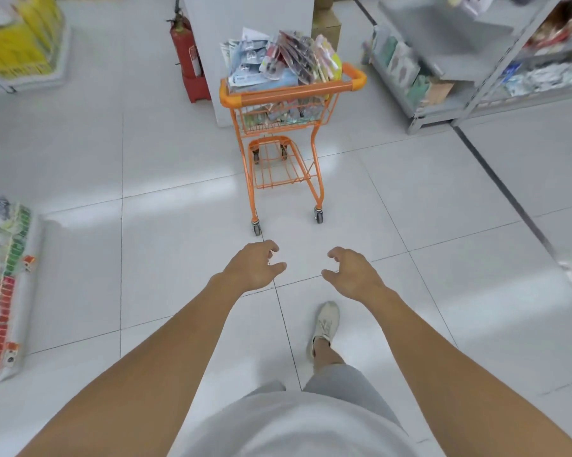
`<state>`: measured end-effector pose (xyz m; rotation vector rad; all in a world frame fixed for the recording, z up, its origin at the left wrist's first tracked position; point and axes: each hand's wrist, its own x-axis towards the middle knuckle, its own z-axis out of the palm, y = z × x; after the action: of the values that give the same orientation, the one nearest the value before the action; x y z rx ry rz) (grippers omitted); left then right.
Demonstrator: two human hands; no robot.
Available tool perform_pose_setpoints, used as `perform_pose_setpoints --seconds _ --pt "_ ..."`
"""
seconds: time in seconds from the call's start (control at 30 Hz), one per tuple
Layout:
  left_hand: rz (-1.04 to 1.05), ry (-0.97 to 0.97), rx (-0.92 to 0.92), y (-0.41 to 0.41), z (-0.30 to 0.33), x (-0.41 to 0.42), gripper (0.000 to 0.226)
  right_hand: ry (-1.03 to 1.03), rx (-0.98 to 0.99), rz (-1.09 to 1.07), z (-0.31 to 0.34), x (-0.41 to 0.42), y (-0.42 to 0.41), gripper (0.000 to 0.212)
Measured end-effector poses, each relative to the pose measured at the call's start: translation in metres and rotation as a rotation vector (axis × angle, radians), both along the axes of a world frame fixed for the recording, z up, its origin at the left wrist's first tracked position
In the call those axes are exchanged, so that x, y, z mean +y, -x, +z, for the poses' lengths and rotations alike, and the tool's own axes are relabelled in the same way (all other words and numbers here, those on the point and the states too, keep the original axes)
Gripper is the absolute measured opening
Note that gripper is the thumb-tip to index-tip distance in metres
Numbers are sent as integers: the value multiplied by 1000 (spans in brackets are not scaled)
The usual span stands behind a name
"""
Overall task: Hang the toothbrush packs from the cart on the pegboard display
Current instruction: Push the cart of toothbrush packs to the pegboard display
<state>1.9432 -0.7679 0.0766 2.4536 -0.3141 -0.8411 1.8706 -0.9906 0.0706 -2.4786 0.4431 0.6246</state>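
Observation:
A small orange shopping cart (291, 90) stands on the white tile floor ahead of me, in front of a white pillar. Its basket is heaped with toothbrush packs (278, 59) in clear and coloured blister packaging. My left hand (253, 267) and my right hand (352, 272) are stretched out in front of me, well short of the cart's handle. Both hands hold nothing, with fingers curled loosely and apart. No pegboard display is in view.
A red fire extinguisher (187, 54) stands left of the pillar (245, 14). Grey metal shelving (442, 61) with packaged goods runs along the right. Stacked bagged goods (1, 278) lie at the left edge, yellow packs (17, 41) at top left. My foot (325, 324) steps forward.

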Motion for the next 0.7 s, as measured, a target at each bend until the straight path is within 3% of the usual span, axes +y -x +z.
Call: perform_pose_setpoints --seconds 0.23,0.4,0.53,0.6,0.7 --pt "104 9 -10 -119 13 -77 45 -16 -52 112 17 -88 -149 52" --pt "160 115 -298 -222 54 -117 47 55 -408 219 70 -122 -274 51" --pt "110 92 -558 -311 68 -136 55 139 -643 311 82 -130 -364 57" --pt "58 5 -567 -355 62 -140 66 182 -632 338 74 -135 -405 65" --pt "-22 -241 -414 -413 43 -136 80 278 -418 406 57 -144 -457 85"
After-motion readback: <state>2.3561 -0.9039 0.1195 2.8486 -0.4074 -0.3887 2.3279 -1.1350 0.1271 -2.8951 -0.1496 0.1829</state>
